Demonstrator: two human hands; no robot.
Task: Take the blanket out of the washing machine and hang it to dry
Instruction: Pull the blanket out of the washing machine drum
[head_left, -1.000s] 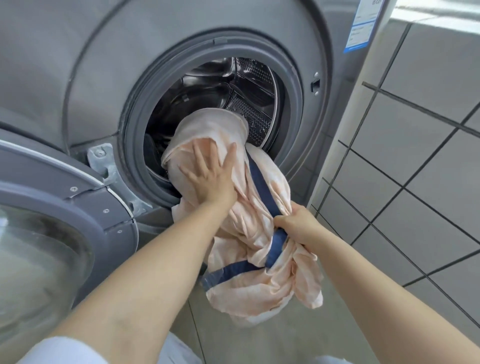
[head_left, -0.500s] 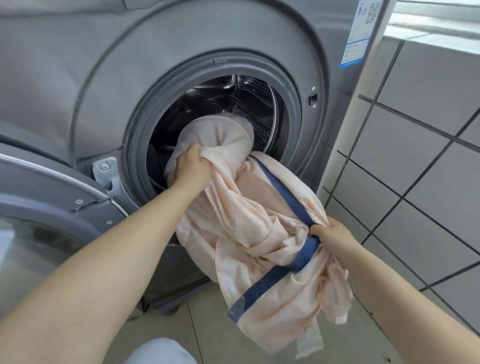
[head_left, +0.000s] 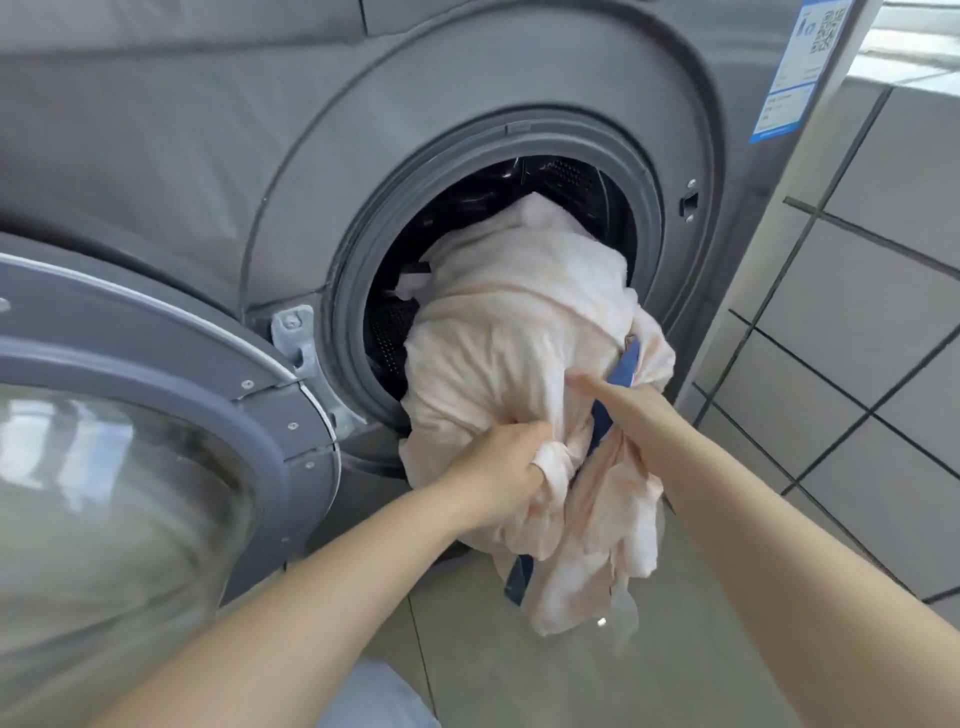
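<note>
- My left hand (head_left: 511, 470) is bunching the peach blanket (head_left: 524, 332), its grip closed tight on the fabric.
- My right hand (head_left: 631, 410) is gripping the folds beside it.
- The blanket is hanging halfway out of the washing machine (head_left: 218, 156) drum.

The back of the blanket (head_left: 519, 322) lies out of sight inside the drum (head_left: 566, 179), so its full extent cannot be told. The right hand (head_left: 631, 415) has its fingers buried in the folds (only the thumb shows). The open door (head_left: 156, 415) is cut off by the left edge. The label (head_left: 802, 67) carries print too small to read.
</note>
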